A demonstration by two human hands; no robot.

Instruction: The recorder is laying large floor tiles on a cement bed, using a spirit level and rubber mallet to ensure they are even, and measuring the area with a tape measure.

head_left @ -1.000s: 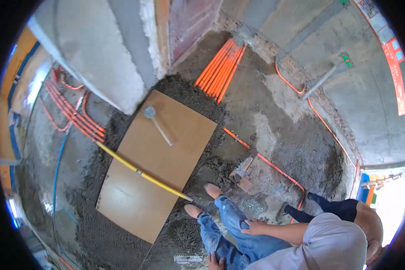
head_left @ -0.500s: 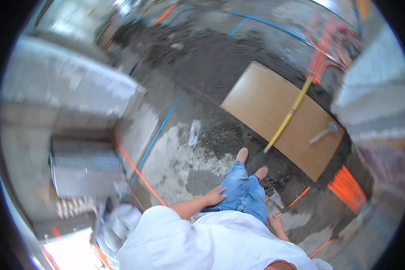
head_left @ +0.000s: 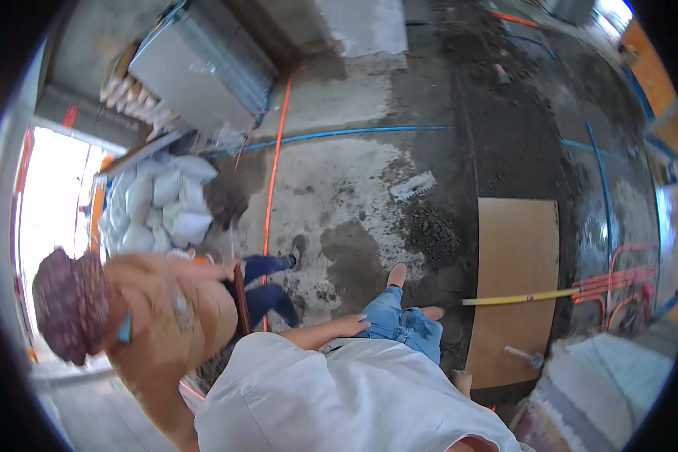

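Note:
My left hand (head_left: 352, 325) rests on the thigh of my blue jeans (head_left: 388, 316), its fingers lying loosely along the cloth with nothing in them. Low at my right side only part of my right hand (head_left: 462, 381) shows past my white shirt (head_left: 339, 392). Its fingers are mostly hidden, and I cannot tell if it holds anything. A tan board (head_left: 516, 248) lies on dark mortar just beyond that hand. Across it lies a yellow level (head_left: 520, 299), and a hammer-like tool with a pale handle (head_left: 523, 355) sits near its close end.
At my left a co-worker in a tan shirt and patterned cap (head_left: 71, 305) holds a brown pole (head_left: 242, 297). White sacks (head_left: 158, 196) are piled behind. Blue pipe (head_left: 339, 133) and orange conduit (head_left: 277, 166) cross the floor. A pale flat piece (head_left: 413, 186) lies by loose mortar (head_left: 433, 233).
My view has swung left, bringing the co-worker and sacks into sight. My left hand stays on my thigh. The grey thing seen beside my right hand earlier no longer shows.

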